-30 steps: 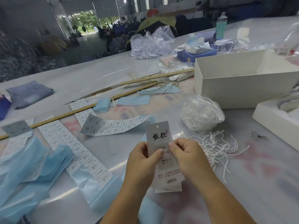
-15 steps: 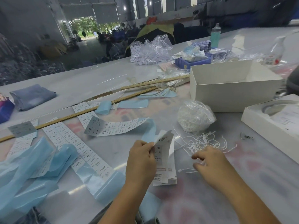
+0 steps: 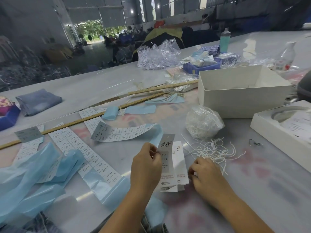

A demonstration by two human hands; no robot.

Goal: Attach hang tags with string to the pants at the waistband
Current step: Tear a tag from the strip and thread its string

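My left hand (image 3: pixel 146 167) pinches a small stack of white hang tags (image 3: pixel 170 165) by their left edge and holds them upright over the table. The front tag has black brush characters and a hole at the top. My right hand (image 3: pixel 206 175) sits just right of the tags at the near edge of a loose pile of white strings (image 3: pixel 217 149). Its fingers are curled and seem to pinch one string. Behind the pile lies a clear bag of strings (image 3: pixel 203 124). A folded pair of jeans (image 3: pixel 38 101) lies at the far left, and denim (image 3: pixel 42 224) shows at the bottom edge.
Strips of size stickers (image 3: pixel 121 133) and blue backing paper (image 3: pixel 33 179) cover the left of the table. Two wooden rulers (image 3: pixel 84 117) cross the middle. An open white box (image 3: pixel 242 98) and a second box (image 3: pixel 279 132) stand right. A small metal clip (image 3: pixel 255 143) lies near them.
My right hand let go of the tags, reached into the loose strings, and has now drawn back toward the tags with its fingers curled. My left hand kept the tags and turned them face-on.
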